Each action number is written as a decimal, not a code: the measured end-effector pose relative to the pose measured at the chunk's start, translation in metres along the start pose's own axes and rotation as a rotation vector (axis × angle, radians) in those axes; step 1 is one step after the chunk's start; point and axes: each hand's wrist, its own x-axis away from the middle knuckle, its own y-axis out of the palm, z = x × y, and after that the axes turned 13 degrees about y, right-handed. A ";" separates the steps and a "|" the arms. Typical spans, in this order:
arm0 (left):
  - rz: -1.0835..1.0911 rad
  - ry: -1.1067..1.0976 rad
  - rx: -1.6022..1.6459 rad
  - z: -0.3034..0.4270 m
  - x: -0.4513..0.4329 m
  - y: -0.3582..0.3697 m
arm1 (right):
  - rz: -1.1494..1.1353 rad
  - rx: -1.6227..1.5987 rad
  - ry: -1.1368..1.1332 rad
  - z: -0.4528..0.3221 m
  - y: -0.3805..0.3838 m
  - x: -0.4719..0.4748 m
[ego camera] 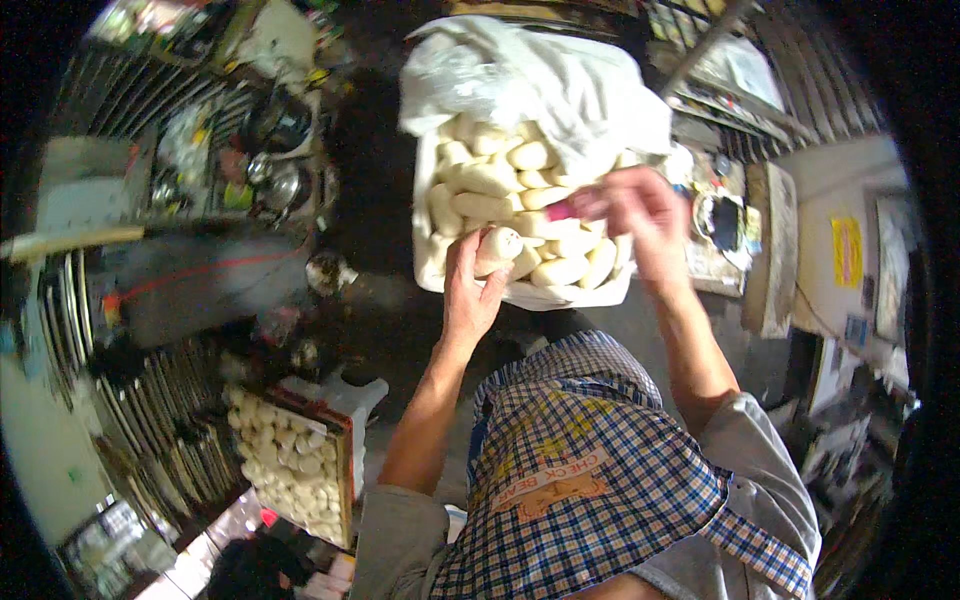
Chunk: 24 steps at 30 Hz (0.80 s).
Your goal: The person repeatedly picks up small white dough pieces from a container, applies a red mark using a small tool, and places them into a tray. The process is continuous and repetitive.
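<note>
My left hand (474, 283) grips a pale, smooth oblong piece (496, 251) by its sides, tilted so that its rounded end with small dark marks faces up. Beyond it, my right hand (651, 214) is blurred and holds a small magenta object (559, 211) in its fingertips; its kind is unclear. Both hands are over a white plastic crate (424, 270) filled with similar pale oblong pieces (480, 180). A white cloth (577, 90) and clear plastic sheeting (461, 82) cover the crate's far part.
Low on the left, a tray (346, 480) of many small pale pieces rests by a white stool (367, 397). A person's dark head (255, 570) shows below it. Metal bowls (283, 187) sit on the left; a cluttered table (720, 281) stands on the right.
</note>
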 end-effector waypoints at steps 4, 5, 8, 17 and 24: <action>0.256 -0.173 0.008 -0.011 0.051 -0.043 | 0.112 -0.080 0.009 0.012 -0.020 -0.021; 0.342 -0.212 0.136 -0.015 0.071 -0.056 | 0.118 0.015 -0.003 0.020 -0.014 -0.025; 0.646 -0.299 0.078 -0.031 0.146 -0.098 | -0.021 -0.078 0.214 0.039 0.024 -0.019; 1.651 -0.665 -0.325 -0.125 0.476 -0.258 | -0.612 -0.004 0.378 0.093 0.225 0.054; 1.698 -0.874 -0.566 -0.219 0.656 -0.400 | -0.737 0.275 0.401 0.119 0.364 0.124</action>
